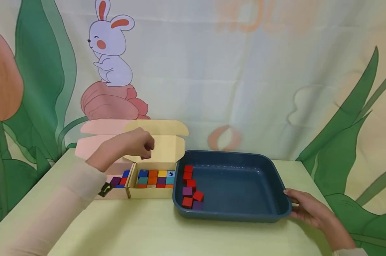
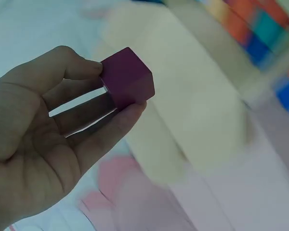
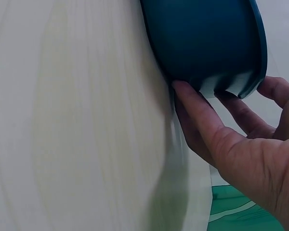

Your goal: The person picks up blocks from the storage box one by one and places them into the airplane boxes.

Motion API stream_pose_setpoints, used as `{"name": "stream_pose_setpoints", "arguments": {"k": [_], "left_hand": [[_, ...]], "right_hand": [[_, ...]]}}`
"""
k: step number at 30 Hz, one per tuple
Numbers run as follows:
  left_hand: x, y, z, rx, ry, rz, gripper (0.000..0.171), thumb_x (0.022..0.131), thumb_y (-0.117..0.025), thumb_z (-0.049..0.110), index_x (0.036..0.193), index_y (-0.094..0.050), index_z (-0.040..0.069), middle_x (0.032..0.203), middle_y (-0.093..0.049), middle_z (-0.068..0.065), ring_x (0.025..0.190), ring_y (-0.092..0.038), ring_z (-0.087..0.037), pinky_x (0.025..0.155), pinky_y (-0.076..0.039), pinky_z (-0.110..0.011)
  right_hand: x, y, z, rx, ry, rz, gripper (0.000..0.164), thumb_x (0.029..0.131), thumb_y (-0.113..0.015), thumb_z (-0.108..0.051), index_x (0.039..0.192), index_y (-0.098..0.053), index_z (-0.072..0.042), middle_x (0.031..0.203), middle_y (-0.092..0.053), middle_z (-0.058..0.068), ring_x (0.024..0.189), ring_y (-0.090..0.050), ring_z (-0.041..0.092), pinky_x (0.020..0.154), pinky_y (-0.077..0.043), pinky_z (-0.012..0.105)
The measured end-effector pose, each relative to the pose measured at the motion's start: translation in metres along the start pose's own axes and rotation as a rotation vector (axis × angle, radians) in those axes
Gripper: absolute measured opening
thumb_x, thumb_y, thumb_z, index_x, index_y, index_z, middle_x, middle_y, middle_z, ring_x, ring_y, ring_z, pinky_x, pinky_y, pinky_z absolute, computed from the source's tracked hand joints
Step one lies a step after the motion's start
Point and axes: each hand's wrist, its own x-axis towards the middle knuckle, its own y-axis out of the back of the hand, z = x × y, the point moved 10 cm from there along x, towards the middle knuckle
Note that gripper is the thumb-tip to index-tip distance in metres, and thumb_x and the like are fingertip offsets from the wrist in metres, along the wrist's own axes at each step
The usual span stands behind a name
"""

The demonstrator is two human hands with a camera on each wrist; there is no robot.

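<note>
My left hand [image 1: 135, 142] is raised over the open lid flaps of the boxes. Between thumb and fingertips it pinches a dark purple cube [image 2: 127, 79], clearest in the left wrist view. A dark blue tray [image 1: 231, 215] stands on the table, with several red and purple cubes [image 1: 191, 183] along its left side. At the tray's right end, my right hand [image 1: 311, 209] grips the rim, thumb on top and fingers underneath. Below my left hand, a yellow box [image 1: 152, 193] holds rows of coloured cubes, one marked 5.
A pink box [image 1: 116, 193], partly behind my left forearm, holds more cubes [image 1: 115, 181] in purple, red and blue. The yellow box sits against the tray's left side. Behind the pale table [image 1: 141, 231] hangs a printed cloth [image 1: 260, 89] with a rabbit and leaves.
</note>
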Motion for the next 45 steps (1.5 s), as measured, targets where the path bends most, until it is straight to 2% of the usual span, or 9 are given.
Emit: {"name": "stream_pose_setpoints", "arguments": {"k": [5, 11, 14, 19, 21, 25, 37, 41, 45], "left_hand": [[-0.028, -0.007, -0.043, 0.003, 0.063, -0.014, 0.012, 0.085, -0.069, -0.002, 0.078, -0.07, 0.008, 0.066, -0.057, 0.0, 0.061, -0.051, -0.014, 0.058, -0.044, -0.026], [-0.037, -0.028, -0.085, 0.009, 0.131, -0.064, 0.014, 0.082, -0.069, -0.004, 0.094, -0.073, 0.002, 0.078, -0.064, -0.002, 0.07, -0.056, -0.016, 0.063, -0.052, -0.029], [-0.041, -0.04, -0.107, -0.036, 0.21, -0.102, 0.024, 0.082, -0.069, -0.007, 0.105, -0.071, -0.003, 0.087, -0.067, -0.007, 0.076, -0.06, -0.019, 0.069, -0.058, -0.032], [-0.044, -0.058, -0.134, -0.182, 0.325, -0.123, 0.024, 0.082, -0.069, -0.01, 0.105, -0.07, -0.002, 0.088, -0.064, -0.01, 0.079, -0.059, -0.023, 0.073, -0.059, -0.036], [-0.044, -0.065, -0.14, -0.24, 0.342, -0.12, 0.023, 0.082, -0.069, -0.011, 0.103, -0.071, -0.001, 0.087, -0.064, -0.009, 0.079, -0.058, -0.023, 0.074, -0.059, -0.037], [-0.041, -0.078, -0.141, -0.29, 0.323, -0.125, 0.024, 0.083, -0.07, -0.01, 0.104, -0.073, 0.001, 0.087, -0.066, -0.009, 0.079, -0.059, -0.021, 0.074, -0.059, -0.034], [-0.039, -0.09, -0.143, -0.152, 0.195, -0.107, 0.018, 0.083, -0.076, -0.006, 0.1, -0.073, 0.0, 0.086, -0.069, -0.005, 0.077, -0.06, -0.017, 0.076, -0.059, -0.034], [-0.044, -0.102, -0.148, -0.215, 0.264, -0.166, 0.03, 0.086, -0.078, 0.001, 0.114, -0.069, -0.001, 0.097, -0.068, -0.008, 0.086, -0.061, -0.021, 0.078, -0.06, -0.038], [-0.051, -0.11, -0.149, -0.316, 0.343, -0.197, 0.042, 0.087, -0.078, 0.003, 0.125, -0.063, -0.003, 0.105, -0.065, -0.013, 0.092, -0.06, -0.024, 0.073, -0.061, -0.039]], "right_hand": [[-0.006, 0.005, -0.001, 0.004, 0.005, -0.02, 0.021, 0.109, -0.046, -0.026, 0.111, -0.065, -0.017, 0.113, -0.062, 0.005, 0.103, -0.066, 0.022, 0.088, -0.058, 0.035], [-0.008, 0.005, 0.001, 0.007, 0.0, -0.033, 0.022, 0.11, -0.044, -0.026, 0.114, -0.064, -0.016, 0.114, -0.061, 0.005, 0.103, -0.066, 0.022, 0.089, -0.058, 0.035], [-0.005, 0.002, 0.0, 0.014, 0.009, -0.048, 0.022, 0.11, -0.044, -0.026, 0.116, -0.062, -0.015, 0.115, -0.061, 0.006, 0.104, -0.066, 0.022, 0.089, -0.057, 0.035], [-0.003, -0.003, 0.0, 0.013, 0.008, -0.049, 0.022, 0.11, -0.044, -0.025, 0.115, -0.063, -0.015, 0.115, -0.06, 0.006, 0.103, -0.066, 0.022, 0.088, -0.057, 0.034], [-0.003, -0.003, 0.0, 0.011, 0.007, -0.042, 0.021, 0.109, -0.045, -0.026, 0.114, -0.063, -0.015, 0.115, -0.06, 0.006, 0.103, -0.065, 0.022, 0.088, -0.058, 0.034], [-0.003, -0.003, 0.0, 0.011, 0.0, -0.03, 0.021, 0.109, -0.045, -0.026, 0.113, -0.063, -0.016, 0.114, -0.06, 0.006, 0.103, -0.066, 0.022, 0.088, -0.058, 0.034], [0.0, -0.004, 0.001, 0.008, -0.002, -0.026, 0.022, 0.109, -0.045, -0.025, 0.117, -0.061, -0.012, 0.115, -0.06, 0.008, 0.102, -0.067, 0.022, 0.088, -0.058, 0.035], [-0.001, -0.005, 0.0, 0.012, 0.001, -0.034, 0.023, 0.109, -0.045, -0.025, 0.118, -0.06, -0.011, 0.115, -0.061, 0.008, 0.102, -0.067, 0.022, 0.088, -0.058, 0.035], [-0.003, -0.004, -0.001, 0.018, 0.001, -0.028, 0.021, 0.109, -0.045, -0.024, 0.116, -0.061, -0.012, 0.114, -0.061, 0.008, 0.101, -0.068, 0.023, 0.088, -0.058, 0.035]]}}
